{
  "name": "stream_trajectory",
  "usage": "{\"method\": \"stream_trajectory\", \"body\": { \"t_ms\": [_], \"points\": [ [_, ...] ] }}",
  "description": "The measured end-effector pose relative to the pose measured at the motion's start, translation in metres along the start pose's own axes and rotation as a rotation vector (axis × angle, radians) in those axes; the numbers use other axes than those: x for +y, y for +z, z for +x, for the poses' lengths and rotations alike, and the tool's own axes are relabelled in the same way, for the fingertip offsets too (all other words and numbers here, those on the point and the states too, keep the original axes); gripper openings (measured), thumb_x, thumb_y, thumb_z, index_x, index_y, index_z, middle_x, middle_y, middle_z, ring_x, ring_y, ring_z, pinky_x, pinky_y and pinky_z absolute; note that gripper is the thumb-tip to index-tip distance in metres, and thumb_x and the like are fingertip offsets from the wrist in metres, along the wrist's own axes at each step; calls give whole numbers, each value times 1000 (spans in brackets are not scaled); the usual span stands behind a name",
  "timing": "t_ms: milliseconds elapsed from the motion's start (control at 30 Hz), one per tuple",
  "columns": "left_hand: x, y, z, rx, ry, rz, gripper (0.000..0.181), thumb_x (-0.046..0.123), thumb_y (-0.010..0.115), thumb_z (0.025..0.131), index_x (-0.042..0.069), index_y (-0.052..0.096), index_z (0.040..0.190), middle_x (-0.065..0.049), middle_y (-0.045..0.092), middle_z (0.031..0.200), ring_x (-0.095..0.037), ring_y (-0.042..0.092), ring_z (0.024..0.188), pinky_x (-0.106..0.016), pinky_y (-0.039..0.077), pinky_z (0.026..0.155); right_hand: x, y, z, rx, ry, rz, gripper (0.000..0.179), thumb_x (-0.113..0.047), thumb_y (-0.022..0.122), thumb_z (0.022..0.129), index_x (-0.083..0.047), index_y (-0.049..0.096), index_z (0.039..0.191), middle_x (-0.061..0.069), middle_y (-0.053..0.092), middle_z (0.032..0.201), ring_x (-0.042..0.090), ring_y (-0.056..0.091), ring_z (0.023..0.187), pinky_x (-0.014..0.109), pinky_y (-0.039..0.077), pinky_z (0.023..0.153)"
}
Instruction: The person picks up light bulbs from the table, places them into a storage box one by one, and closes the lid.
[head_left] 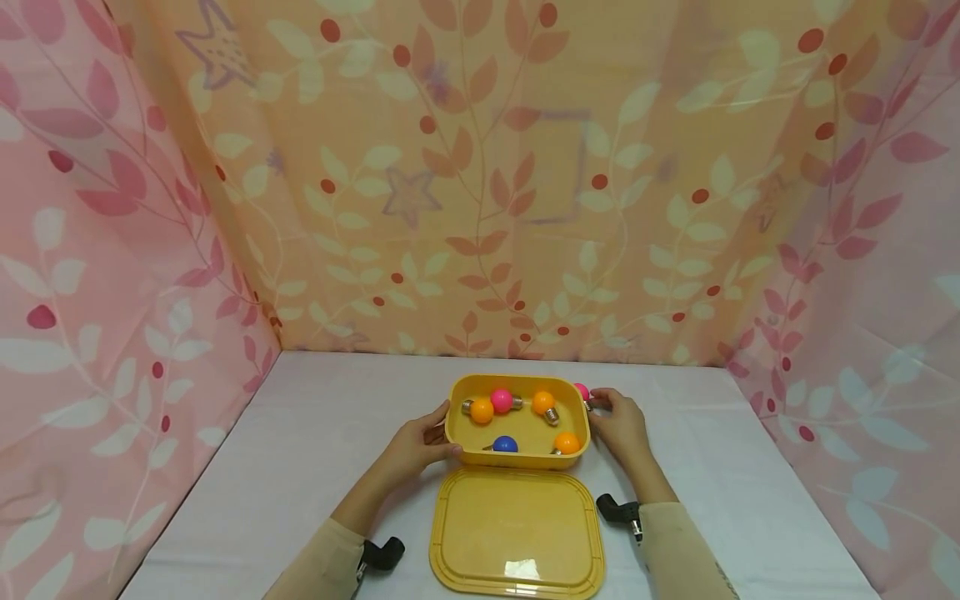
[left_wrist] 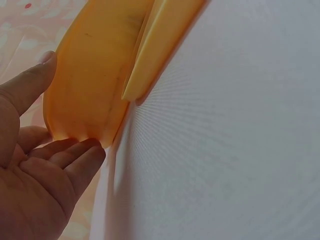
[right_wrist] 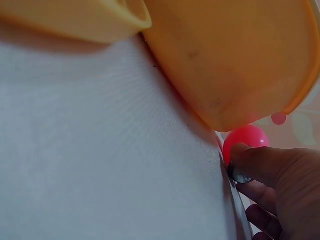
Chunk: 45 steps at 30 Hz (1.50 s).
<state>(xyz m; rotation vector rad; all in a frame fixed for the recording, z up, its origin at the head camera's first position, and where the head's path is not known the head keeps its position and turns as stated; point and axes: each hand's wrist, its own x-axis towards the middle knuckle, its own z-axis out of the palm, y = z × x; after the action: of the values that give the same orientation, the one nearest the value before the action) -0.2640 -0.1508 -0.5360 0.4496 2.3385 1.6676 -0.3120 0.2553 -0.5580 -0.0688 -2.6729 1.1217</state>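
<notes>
A yellow plastic box [head_left: 517, 459] stands on the white cloth, holding several toy light bulbs: orange bulbs [head_left: 482, 411], a pink bulb [head_left: 501, 401] and a blue bulb [head_left: 506, 444]. My left hand [head_left: 417, 440] holds the box at its left end, thumb at the front corner; in the left wrist view the fingertips [left_wrist: 92, 145] press its outer wall. Just outside the right end, my right hand [head_left: 621, 423] pinches another pink bulb [right_wrist: 246, 137] by its silver screw base, thumb over it. This bulb is low, close to the cloth; whether it touches cannot be told.
A yellow lid [head_left: 517, 529] lies flat on the white tablecloth [head_left: 300, 467], directly in front of the box. Patterned curtains [head_left: 480, 275] enclose the table at the back and on both sides. A black wrist camera [head_left: 384, 553] is strapped at each sleeve.
</notes>
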Motion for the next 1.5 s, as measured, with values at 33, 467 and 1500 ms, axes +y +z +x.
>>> {"method": "stream_trajectory", "body": {
  "t_ms": [33,467,1500],
  "points": [
    [0,0,0,1,-1,1,91,27,82,89,14,30,162,-8,34,165,-27,51,141,-28,50,105,0,0,0,4,-3,-4,42,-22,78,87,-5,68,124,14,76,113,34,65,116,56,44,110],
    [-1,-2,0,-8,0,-11,91,27,82,89,14,29,162,-10,35,165,-28,51,141,-26,51,104,0,1,-2,34,10,5,36,-30,78,90,-7,72,118,14,74,114,33,65,112,55,48,106],
    [0,0,1,-17,5,-13,92,25,81,90,12,27,163,-13,35,164,-30,51,141,-27,52,103,-23,-45,-8,187,-60,64,33,-25,79,91,-8,72,119,12,73,113,36,61,110,51,51,93]
  ]
}}
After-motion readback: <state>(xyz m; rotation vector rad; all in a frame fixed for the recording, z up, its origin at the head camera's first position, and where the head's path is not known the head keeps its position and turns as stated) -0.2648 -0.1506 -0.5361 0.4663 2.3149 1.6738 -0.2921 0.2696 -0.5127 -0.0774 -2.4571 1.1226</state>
